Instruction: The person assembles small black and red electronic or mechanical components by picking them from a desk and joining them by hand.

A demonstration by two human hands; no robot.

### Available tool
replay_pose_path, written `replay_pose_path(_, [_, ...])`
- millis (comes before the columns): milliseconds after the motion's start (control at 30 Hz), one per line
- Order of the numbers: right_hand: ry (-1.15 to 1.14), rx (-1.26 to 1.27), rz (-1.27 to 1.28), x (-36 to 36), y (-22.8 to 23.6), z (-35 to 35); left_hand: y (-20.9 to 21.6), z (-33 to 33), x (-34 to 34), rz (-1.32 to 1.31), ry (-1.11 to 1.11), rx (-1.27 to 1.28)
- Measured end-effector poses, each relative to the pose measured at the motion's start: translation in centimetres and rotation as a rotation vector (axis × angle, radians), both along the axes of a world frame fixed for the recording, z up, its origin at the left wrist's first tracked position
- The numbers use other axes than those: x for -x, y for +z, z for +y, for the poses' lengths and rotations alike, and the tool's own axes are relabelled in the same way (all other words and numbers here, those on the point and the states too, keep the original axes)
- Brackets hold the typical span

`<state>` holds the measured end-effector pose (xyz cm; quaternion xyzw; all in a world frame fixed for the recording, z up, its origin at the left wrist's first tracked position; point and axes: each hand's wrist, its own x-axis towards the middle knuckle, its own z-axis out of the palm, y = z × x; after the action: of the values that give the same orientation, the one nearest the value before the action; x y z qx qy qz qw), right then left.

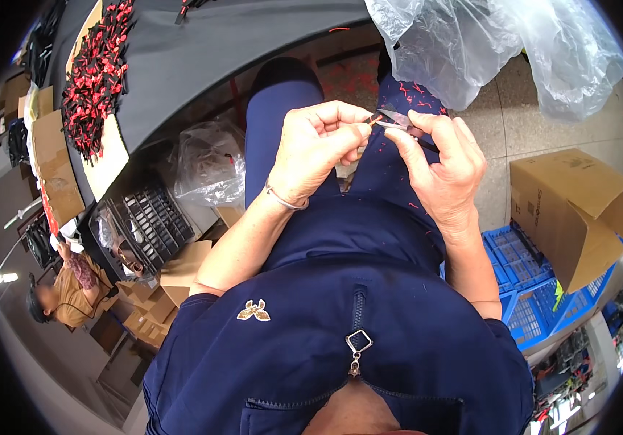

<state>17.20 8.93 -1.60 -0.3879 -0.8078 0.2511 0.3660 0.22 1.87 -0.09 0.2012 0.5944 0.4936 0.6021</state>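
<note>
Above my lap, my left hand pinches a small red and black piece between thumb and fingertips. My right hand grips a pair of thread snips, its pointed metal blades apart and aimed at the piece. The blade tips are right by my left fingertips; whether they touch the piece I cannot tell. Red scraps lie scattered over the dark blue trousers on my right thigh. A large heap of similar black and red pieces rests on cardboard at the far left.
A black-covered table spans the far side. See-through plastic bags hang at far right. An open cardboard box sits over blue crates on the right. On the left are a black crate and another person.
</note>
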Motion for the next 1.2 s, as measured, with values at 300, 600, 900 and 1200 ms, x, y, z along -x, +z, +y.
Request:
replay_pose_path(300, [0.019,-0.112,-0.053,-0.3,-0.2,0.5,0.1,0.5,0.2,0.018,-0.021,0.007])
replay_pose_path(600, [0.035,-0.092,-0.089,-0.3,-0.2,0.4,-0.1,0.6,-0.1,0.026,-0.038,0.018])
replay_pose_path(900, [0.219,1.108,0.698,-0.2,-2.3,0.2,-1.4,0.3,-0.1,-0.047,-0.031,0.060])
replay_pose_path(1200, [0.078,0.965,0.516,0.0,-0.7,0.4,-2.2,-0.3,-1.0,0.221,-0.005,0.000])
